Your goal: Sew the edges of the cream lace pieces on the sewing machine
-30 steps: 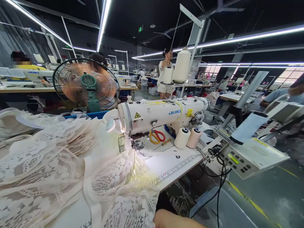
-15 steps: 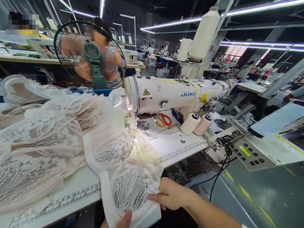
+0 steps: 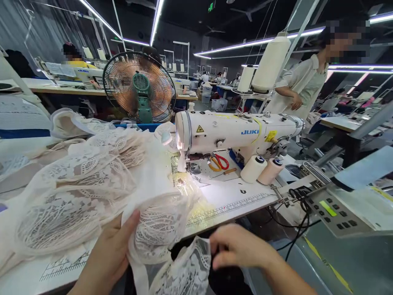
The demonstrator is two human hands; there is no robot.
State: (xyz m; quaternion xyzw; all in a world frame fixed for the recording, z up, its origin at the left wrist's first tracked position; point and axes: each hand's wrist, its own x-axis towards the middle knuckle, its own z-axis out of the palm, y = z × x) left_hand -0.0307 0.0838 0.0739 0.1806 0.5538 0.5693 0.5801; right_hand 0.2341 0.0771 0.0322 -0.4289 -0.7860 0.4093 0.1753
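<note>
A white lace bra (image 3: pixel 159 227) hangs over the front edge of the sewing table, one cup on the edge and the other lower down. My left hand (image 3: pixel 112 250) is closed on its left side, thumb on top of the fabric. The fingers of my right hand (image 3: pixel 238 248), slightly blurred, pinch the upper right corner of the lower cup. Behind the bra stands a white sewing machine (image 3: pixel 227 133), with pale fabric under its needle area. A pile of similar lace pieces (image 3: pixel 73 196) lies to the left of my hands.
Red and yellow-handled scissors (image 3: pixel 221 162) and two thread cones (image 3: pixel 254 169) rest by the machine. A fan (image 3: pixel 141 84) stands behind the pile. A control panel (image 3: pixel 333 209) juts out at the right, cables beneath it. Another person (image 3: pixel 303 84) is behind the machine.
My left hand has come up onto the bra's left side. The lower cup has dropped and folded, with my right hand at its corner. The view has shifted; another person appears at right.
</note>
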